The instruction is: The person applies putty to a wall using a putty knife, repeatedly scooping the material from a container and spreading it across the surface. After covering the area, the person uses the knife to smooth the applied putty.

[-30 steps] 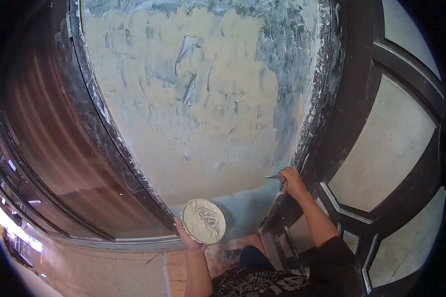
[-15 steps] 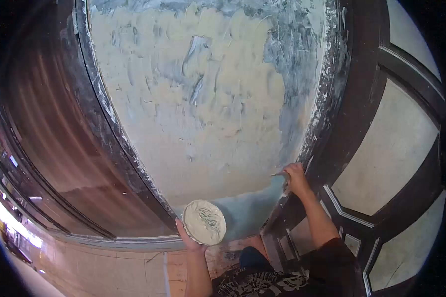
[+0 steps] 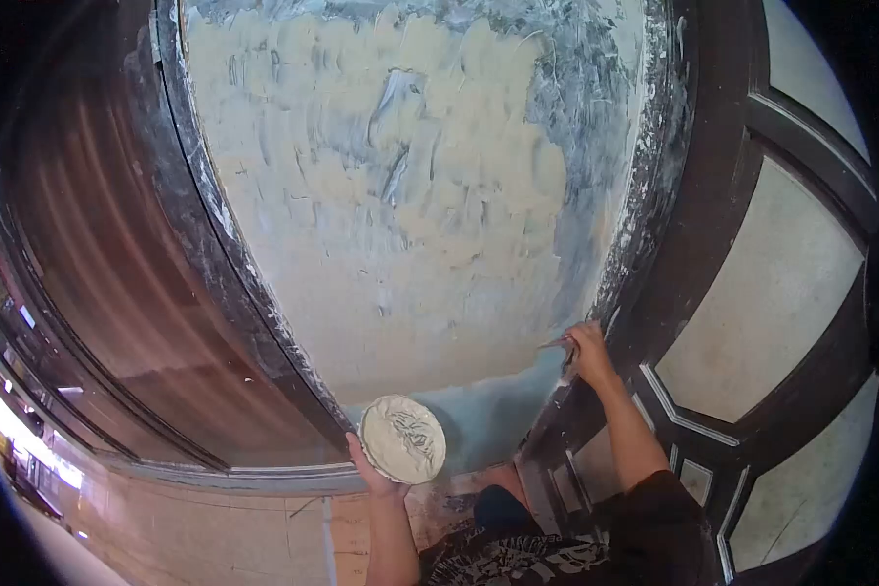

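My left hand [image 3: 373, 469] grips the rim and side of a round tub [image 3: 403, 481] of cream-coloured putty [image 3: 391, 441], whose surface is ridged and streaked. At the right edge of the wall panel [image 3: 439, 293], my right hand [image 3: 590, 354] is closed around a putty knife [image 3: 558, 344]; only a thin part of it shows past the fingers. Cream filler covers most of the panel in uneven strokes. Along the bottom, a blue-green strip [image 3: 479, 410] shows, and grey-blue patches appear at the top and upper right.
Dark frame strips smeared with white [image 3: 645, 195] border the panel on both sides. A brown glossy panel [image 3: 166, 322] stands to the left, and a dark panelled door [image 3: 767, 293] with pale insets to the right. Below lies a tiled floor [image 3: 215, 527].
My right hand has shifted very slightly right along the panel's edge with the putty knife. The tub in my left hand stays in place. The view has moved a little.
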A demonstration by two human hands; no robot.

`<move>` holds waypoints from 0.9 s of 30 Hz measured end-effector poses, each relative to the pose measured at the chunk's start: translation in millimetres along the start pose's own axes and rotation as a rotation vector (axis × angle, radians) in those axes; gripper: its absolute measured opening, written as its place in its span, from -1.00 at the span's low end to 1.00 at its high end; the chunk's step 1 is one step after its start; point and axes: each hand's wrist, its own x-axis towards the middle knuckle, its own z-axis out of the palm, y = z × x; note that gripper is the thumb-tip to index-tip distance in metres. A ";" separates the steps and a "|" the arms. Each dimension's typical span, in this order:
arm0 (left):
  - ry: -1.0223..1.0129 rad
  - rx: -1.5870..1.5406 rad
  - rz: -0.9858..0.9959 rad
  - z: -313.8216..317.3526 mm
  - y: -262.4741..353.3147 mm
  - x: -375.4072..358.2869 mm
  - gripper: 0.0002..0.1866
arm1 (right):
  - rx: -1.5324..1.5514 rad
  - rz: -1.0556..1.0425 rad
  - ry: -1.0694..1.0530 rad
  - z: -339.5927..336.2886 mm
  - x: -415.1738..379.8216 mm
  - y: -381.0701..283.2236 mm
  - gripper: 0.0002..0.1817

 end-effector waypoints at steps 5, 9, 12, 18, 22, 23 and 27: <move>0.012 -0.016 -0.010 -3.7 0.0 0.0 -0.07 | -0.022 0.069 -0.131 18.3 -11.8 3.6 -0.76; -0.005 -0.032 -0.017 -4.3 -1.0 1.2 -0.07 | -0.026 0.037 -0.016 4.8 9.1 -2.4 -0.77; 0.007 -0.060 -0.021 -7.7 -2.5 1.4 -0.07 | -0.022 0.086 0.019 -7.0 7.7 -16.9 -0.85; 0.009 -0.064 -0.032 2.9 -1.2 -3.9 -0.07 | 0.042 0.075 -0.060 28.3 -14.4 6.8 -0.85; -0.004 -0.040 -0.037 -2.3 -4.3 -2.3 -0.06 | 0.023 0.045 0.039 15.0 4.1 1.7 -0.85; -0.002 -0.039 -0.036 -3.4 -4.5 -1.8 -0.06 | 0.019 0.108 0.074 6.1 6.8 -7.0 -0.89; 0.008 -0.031 -0.024 0.6 -3.6 -4.2 -0.07 | 0.020 0.086 0.046 8.9 -9.2 -8.6 -0.88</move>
